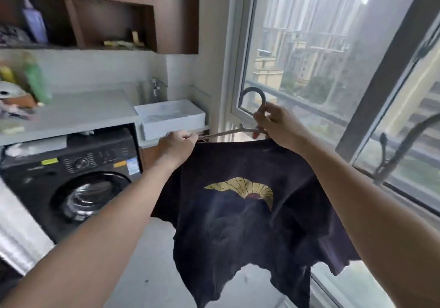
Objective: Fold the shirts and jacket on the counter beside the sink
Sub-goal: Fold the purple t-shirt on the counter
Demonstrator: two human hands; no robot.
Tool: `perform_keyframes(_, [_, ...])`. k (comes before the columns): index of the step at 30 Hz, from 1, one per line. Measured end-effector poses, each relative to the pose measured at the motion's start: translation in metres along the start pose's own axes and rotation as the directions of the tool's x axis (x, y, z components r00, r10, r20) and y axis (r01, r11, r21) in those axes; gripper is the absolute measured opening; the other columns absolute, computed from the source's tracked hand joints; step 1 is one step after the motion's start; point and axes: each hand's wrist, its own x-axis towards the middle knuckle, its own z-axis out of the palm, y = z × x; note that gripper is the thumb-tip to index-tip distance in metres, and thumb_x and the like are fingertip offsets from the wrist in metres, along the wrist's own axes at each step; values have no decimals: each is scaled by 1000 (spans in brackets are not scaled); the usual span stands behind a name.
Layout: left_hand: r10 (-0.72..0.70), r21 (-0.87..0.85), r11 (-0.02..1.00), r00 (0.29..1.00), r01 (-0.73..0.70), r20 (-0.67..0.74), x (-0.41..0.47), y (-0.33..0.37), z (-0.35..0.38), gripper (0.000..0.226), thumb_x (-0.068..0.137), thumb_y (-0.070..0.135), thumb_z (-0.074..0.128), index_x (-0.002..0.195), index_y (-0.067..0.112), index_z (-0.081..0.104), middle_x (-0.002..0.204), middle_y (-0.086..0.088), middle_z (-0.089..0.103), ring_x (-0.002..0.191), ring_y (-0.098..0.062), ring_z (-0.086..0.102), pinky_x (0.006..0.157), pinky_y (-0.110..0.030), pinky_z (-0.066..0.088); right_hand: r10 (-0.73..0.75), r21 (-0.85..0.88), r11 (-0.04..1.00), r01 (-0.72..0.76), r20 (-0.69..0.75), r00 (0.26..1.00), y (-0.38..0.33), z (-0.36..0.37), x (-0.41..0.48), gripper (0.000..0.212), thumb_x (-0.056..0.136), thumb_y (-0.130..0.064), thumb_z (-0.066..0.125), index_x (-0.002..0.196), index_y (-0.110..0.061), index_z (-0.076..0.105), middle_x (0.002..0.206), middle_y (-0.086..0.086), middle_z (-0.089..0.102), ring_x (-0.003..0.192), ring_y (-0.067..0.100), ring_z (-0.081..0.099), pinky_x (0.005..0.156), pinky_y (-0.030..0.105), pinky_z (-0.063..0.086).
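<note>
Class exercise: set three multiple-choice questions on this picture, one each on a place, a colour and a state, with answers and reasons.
1. Where is the washing machine? A under the counter B on the counter C hanging above the counter
2. What colour is the print on the shirt? A red B gold C white
3. The shirt is A folded on the counter B inside the washing machine C held up on a hanger
Answers: 1 A, it sits below the counter; 2 B, a gold fan; 3 C, right hand grips the hanger, left hand the shirt.

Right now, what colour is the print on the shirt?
Golden yellow print, on a dark shirt; the head view shows it.
</note>
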Motion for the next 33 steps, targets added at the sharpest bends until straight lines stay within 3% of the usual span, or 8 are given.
perform_keyframes(3, [-101, 82, 992, 995, 99, 17, 56, -35, -31, 38, 74, 49, 33, 64, 17, 50, 78, -3, 56, 79, -29, 51, 63, -35, 32, -49, 91, 995, 46, 35, 998, 1, 49, 70, 18, 101, -38, 46, 87, -28, 53, 73, -3, 74, 82, 22, 69, 79, 43, 52])
perform_keyframes(8, [-219, 267, 941, 976, 210, 7, 176, -71, -65, 43, 90, 35, 35, 102, 6, 64, 122, -24, 62, 97, -35, 55, 80, -34, 41, -135, 185, 976, 112, 115, 984, 8, 111, 194, 9, 93, -36, 65, 91, -34, 56, 73, -9, 75, 75, 6, 70, 72, 28, 50])
perform_keyframes(15, [-421, 30, 906, 906, 423, -46, 304, -148, -123, 31, 82, 18, 42, 94, 0, 64, 88, -24, 71, 68, -38, 72, 73, -44, 62, -118, 209, 974, 89, 129, 985, 5, 212, 359, 13, 91, -26, 66, 94, -20, 55, 69, -15, 74, 73, 3, 66, 64, 14, 42])
perform_keyframes(18, [-500, -121, 864, 861, 488, -96, 352, -198, -147, 31, 83, 16, 44, 95, 0, 67, 91, -25, 71, 72, -40, 72, 73, -52, 62, -63, 316, 949, 25, 109, 992, 1, 263, 427, 18, 92, -25, 66, 88, -15, 52, 71, -7, 75, 72, 9, 68, 72, 29, 48])
perform_keyframes(20, [-519, -179, 851, 844, 494, -137, 386, -227, -159, 28, 85, 13, 46, 94, -1, 68, 93, -27, 70, 76, -40, 71, 70, -52, 62, 6, 491, 870, -34, 57, 998, -3, 292, 470, 19, 93, -22, 66, 87, -12, 50, 70, 0, 75, 59, 10, 62, 64, 28, 48])
perform_keyframes(24, [-314, -124, 949, 914, 291, -257, 468, -259, -180, 25, 95, 13, 40, 86, 3, 61, 110, -25, 67, 95, -34, 61, 69, -35, 47, 119, 681, 729, -78, -14, 993, -21, 345, 557, 20, 93, -13, 64, 84, -13, 47, 64, 6, 71, 47, 15, 53, 52, 27, 46])
perform_keyframes(28, [-165, -129, 982, 959, 138, -230, 553, -265, -207, 37, 97, 14, 36, 109, 3, 70, 118, -16, 68, 109, -30, 60, 92, -35, 47, 218, 826, 549, -126, 3, 976, -52, 376, 635, 23, 97, -6, 59, 86, -14, 40, 61, 6, 67, 55, 21, 50, 57, 32, 42])
perform_keyframes(33, [-60, -124, 991, 989, 43, -132, 651, -274, -226, 37, 96, 17, 36, 89, 14, 72, 92, -3, 70, 88, -23, 60, 70, -26, 46, 311, 936, 352, -1, -116, 943, -79, 387, 719, 11, 102, -6, 50, 106, -10, 41, 72, 10, 63, 54, 13, 56, 66, 30, 51])
